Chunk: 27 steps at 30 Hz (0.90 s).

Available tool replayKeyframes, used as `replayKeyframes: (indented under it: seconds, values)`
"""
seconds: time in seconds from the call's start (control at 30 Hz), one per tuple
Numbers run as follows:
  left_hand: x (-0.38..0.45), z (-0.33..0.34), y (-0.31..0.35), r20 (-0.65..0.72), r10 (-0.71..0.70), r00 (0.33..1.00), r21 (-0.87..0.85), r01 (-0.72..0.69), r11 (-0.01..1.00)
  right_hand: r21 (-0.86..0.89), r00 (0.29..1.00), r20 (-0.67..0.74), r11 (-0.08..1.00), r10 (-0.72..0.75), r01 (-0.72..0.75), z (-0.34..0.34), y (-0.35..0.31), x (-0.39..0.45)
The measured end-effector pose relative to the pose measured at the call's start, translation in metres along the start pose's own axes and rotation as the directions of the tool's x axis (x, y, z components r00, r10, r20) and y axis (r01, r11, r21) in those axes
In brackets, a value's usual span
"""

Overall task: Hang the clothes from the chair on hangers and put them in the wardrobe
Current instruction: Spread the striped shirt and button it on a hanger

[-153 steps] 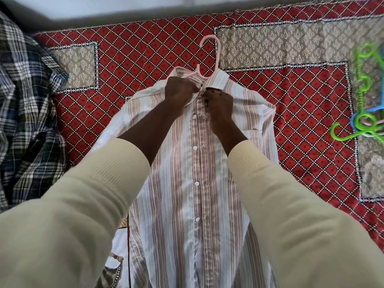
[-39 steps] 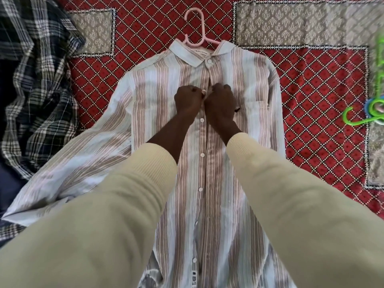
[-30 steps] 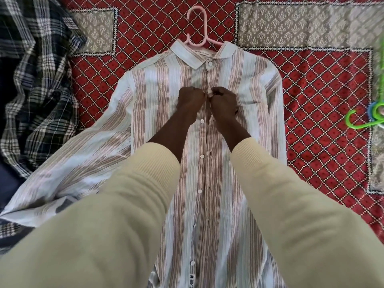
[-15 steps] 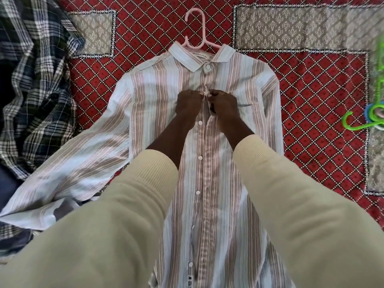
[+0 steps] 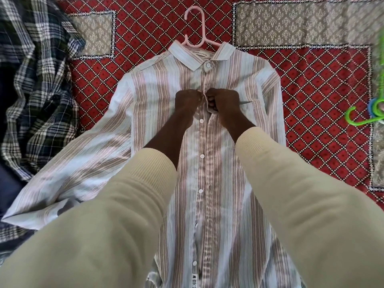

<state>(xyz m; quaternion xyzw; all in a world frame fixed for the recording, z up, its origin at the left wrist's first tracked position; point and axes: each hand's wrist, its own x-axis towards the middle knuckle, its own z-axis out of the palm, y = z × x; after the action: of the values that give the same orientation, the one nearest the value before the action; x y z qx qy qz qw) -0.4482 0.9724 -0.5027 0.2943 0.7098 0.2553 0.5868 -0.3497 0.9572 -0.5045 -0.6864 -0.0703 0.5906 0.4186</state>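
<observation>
a red diamond-patterned bedspread (image 5: 311, 100) with grey-beige printed panels carries everything in view. a striped shirt (image 5: 158, 96), pale blue with brownish-red bands, lies flat and front-up across the middle of the bedspread, collar toward the far edge and tail running off the near edge; one sleeve stretches out toward the near-left corner, the other lies folded along the shirt's right side. a dark plaid garment (image 5: 35, 80) is crumpled along the left edge, its folds just beside the outstretched sleeve. two cream sleeves (image 5: 311, 215) of the person's arms enter from the near edge and converge over the shirt front. a pink hanger (image 5: 194, 41) sits inside the shirt's shoulders, only its hook and neck showing above the collar, near the far edge. a green hanger (image 5: 361, 120) lies at the right edge, well apart from the shirt, with a blue one (image 5: 372, 106) partly visible against it. the left hand (image 5: 186, 102) and right hand (image 5: 224, 101) meet at the placket below the collar, knuckles up, fingers curled; each pinches one edge of the shirt front, the two edges drawn together between them. the collar button (image 5: 208, 64) appears fastened; the white buttons (image 5: 201, 120) lower down lie beside open buttonholes.
</observation>
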Motion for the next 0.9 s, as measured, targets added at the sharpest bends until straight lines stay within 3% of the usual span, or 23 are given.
replayKeyframes:
  seconds: [0.13, 0.33, 0.5, 0.53, 0.57, 0.63, 0.67, 0.9]
  values:
    - [-0.008, -0.001, 0.005, 0.013, 0.032, 0.999, -0.014, -0.032, 0.999, -0.133, 0.997, 0.041, 0.988, -0.068, 0.073, -0.002, 0.006, 0.007]
    - [-0.002, 0.003, 0.007, -0.052, -0.013, 0.999, 0.007, 0.013, 1.0, -0.056, 0.98, 0.066, 0.98, -0.188, 0.191, -0.005, 0.018, 0.002]
    - [-0.012, -0.002, -0.002, -0.093, 0.118, 0.989, 0.166, -0.102, 0.981, -0.01, 0.98, 0.036, 0.981, -0.195, 0.195, -0.004, 0.02, 0.002]
    - [-0.01, -0.001, -0.004, -0.051, 0.16, 0.986, 0.234, -0.144, 0.962, -0.019, 0.979, 0.033, 0.979, -0.2, 0.201, -0.004, 0.02, 0.002]
    - [-0.008, -0.001, -0.003, -0.018, 0.169, 0.986, 0.246, -0.159, 0.956, -0.024, 0.979, 0.033, 0.979, -0.201, 0.202, -0.003, 0.021, 0.003]
    - [0.008, 0.0, -0.005, 0.012, 0.074, 0.997, 0.093, -0.075, 0.993, -0.038, 0.983, 0.033, 0.982, -0.183, 0.184, -0.004, 0.019, 0.005]
    - [0.011, 0.001, -0.009, 0.037, 0.1, 0.994, 0.138, -0.105, 0.985, -0.052, 0.985, 0.033, 0.984, -0.171, 0.172, -0.004, 0.019, 0.005]
    - [0.008, 0.006, -0.013, -0.069, 0.211, 0.975, 0.322, -0.179, 0.93, -0.096, 0.981, 0.017, 0.976, -0.195, 0.195, 0.001, 0.025, 0.008]
